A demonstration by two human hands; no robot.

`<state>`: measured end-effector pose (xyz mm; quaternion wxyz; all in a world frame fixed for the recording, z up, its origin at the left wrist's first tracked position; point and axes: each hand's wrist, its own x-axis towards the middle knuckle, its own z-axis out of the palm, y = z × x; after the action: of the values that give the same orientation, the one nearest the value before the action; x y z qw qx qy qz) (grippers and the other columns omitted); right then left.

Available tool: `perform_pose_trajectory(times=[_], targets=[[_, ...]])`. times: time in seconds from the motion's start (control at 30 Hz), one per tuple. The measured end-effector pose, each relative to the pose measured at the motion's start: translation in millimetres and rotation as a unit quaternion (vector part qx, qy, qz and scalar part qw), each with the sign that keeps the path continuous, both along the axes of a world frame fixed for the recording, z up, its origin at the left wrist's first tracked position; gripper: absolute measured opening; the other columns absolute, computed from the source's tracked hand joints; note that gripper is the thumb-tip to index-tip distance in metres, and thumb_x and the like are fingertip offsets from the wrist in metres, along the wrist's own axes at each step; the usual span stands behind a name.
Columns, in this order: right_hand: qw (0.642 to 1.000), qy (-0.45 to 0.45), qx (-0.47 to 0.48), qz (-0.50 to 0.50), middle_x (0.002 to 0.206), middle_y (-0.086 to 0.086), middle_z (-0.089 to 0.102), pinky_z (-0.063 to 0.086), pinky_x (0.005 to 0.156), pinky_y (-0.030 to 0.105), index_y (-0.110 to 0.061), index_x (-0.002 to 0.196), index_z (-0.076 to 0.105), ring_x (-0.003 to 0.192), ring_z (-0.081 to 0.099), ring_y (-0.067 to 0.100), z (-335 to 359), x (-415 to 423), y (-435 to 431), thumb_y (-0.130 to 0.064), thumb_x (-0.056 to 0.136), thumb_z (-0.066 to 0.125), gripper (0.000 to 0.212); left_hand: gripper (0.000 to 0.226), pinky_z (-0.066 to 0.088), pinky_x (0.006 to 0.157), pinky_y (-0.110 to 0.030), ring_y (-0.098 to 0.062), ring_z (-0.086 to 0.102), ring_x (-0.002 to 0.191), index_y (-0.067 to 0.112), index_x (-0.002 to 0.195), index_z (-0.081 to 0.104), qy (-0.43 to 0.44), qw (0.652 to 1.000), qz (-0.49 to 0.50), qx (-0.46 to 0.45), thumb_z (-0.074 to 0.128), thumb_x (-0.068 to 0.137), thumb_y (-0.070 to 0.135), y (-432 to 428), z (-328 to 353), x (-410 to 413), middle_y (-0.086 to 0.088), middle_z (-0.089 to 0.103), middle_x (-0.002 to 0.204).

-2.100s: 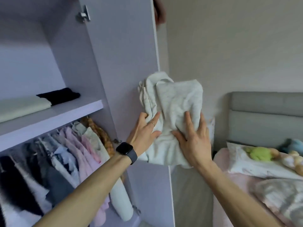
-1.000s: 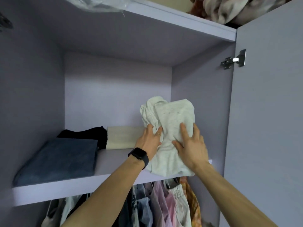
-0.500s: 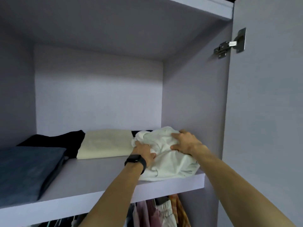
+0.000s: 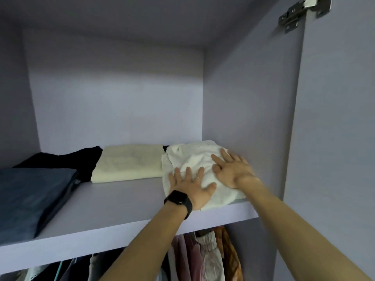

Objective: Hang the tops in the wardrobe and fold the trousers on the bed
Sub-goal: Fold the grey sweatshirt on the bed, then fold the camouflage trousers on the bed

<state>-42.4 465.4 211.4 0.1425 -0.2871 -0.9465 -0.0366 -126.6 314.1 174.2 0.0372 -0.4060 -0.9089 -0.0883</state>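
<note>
Half a second ago both hands were clutching the white folded garment [image 4: 192, 159] as it came onto the wardrobe shelf [image 4: 121, 203]; now the fingers have flattened out on top of it and the bundle lies a little further in, against the right side wall [image 4: 243, 108].

Both forearms reach up and forward from the lower edge of the view, the left from below centre, the right from the lower right corner. The left hand [image 4: 192, 185] lies palm down on the near left part of the garment, fingers spread and straight, thumb pointing right, with a black smartwatch [image 4: 178, 199] on the wrist. The right hand [image 4: 233, 171] presses palm down on the garment's right side, fingers splayed toward the back left. Neither hand grips; both are open and flat on the cloth.

Left of the garment, just beside it, lies a cream folded piece [image 4: 129, 163], then a black one [image 4: 81, 159], and a dark blue folded piece [image 4: 30, 195] nearer the front edge. Hanging clothes [image 4: 203, 256] show below the shelf.
</note>
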Motion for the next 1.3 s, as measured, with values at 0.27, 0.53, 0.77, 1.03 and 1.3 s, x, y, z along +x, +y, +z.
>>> perform_pose_trajectory(times=[0.27, 0.53, 0.77, 1.03, 1.3], targets=[[0.995, 0.094, -0.023, 0.008, 0.163, -0.001, 0.030, 0.020, 0.119, 0.041, -0.035, 0.150, 0.041, 0.148, 0.029, 0.022, -8.8, -5.3, -9.2, -0.056, 0.101, 0.024, 0.056, 0.085, 0.005, 0.120, -0.054, -0.033, 0.003, 0.153, 0.052, 0.154, 0.001, -0.035, 0.999, -0.011, -0.004, 0.014, 0.080, 0.090, -15.5, 4.2, -22.1, 0.009, 0.003, 0.168], [0.924, 0.377, -0.071, 0.010, 0.156, 0.001, 0.043, 0.027, 0.116, 0.021, -0.021, 0.143, 0.054, 0.144, 0.036, 0.016, -105.5, 142.8, -124.3, -0.028, 0.097, 0.050, 0.047, 0.042, 0.042, 0.101, -0.041, -0.024, 0.055, 0.118, 0.023, 0.123, 0.066, 0.229, 0.890, -0.244, 0.309, 0.048, 0.088, 0.039, -50.2, -23.9, 69.1, 0.002, 0.066, 0.123], [0.873, 0.338, -0.083, -0.341, 0.143, -0.006, 0.057, 0.041, 0.109, 0.027, -0.024, 0.133, 0.063, 0.137, 0.047, 0.016, -252.1, 390.3, -298.3, -0.018, 0.096, 0.062, 0.038, 0.033, 0.051, 0.084, -0.040, -0.029, 0.065, 0.100, 0.022, 0.120, 0.071, 0.027, 0.814, -0.557, 0.163, 0.063, 0.087, 0.025, -88.0, -164.7, 300.7, 0.001, 0.073, 0.106], [0.621, 0.232, -0.047, -0.747, 0.141, -0.001, 0.060, 0.043, 0.109, 0.040, -0.027, 0.132, 0.066, 0.137, 0.047, 0.028, -324.3, 601.0, -590.2, -0.028, 0.097, 0.062, 0.036, 0.047, 0.030, 0.108, -0.037, -0.018, 0.046, 0.130, 0.033, 0.143, 0.049, 0.006, 0.572, -0.818, -0.055, 0.043, 0.096, 0.035, -252.8, -262.5, 600.5, 0.009, 0.056, 0.139], [0.290, 0.247, 0.007, -0.925, 0.130, 0.005, 0.067, 0.038, 0.108, 0.039, -0.020, 0.119, 0.073, 0.125, 0.055, 0.031, -347.1, 644.7, -921.3, -0.021, 0.090, 0.070, 0.029, 0.047, 0.033, 0.106, -0.038, -0.022, 0.049, 0.128, 0.035, 0.144, 0.046, 0.041, 0.301, -0.945, -0.121, 0.042, 0.097, 0.040, -525.0, -298.8, 756.0, 0.005, 0.057, 0.138]])
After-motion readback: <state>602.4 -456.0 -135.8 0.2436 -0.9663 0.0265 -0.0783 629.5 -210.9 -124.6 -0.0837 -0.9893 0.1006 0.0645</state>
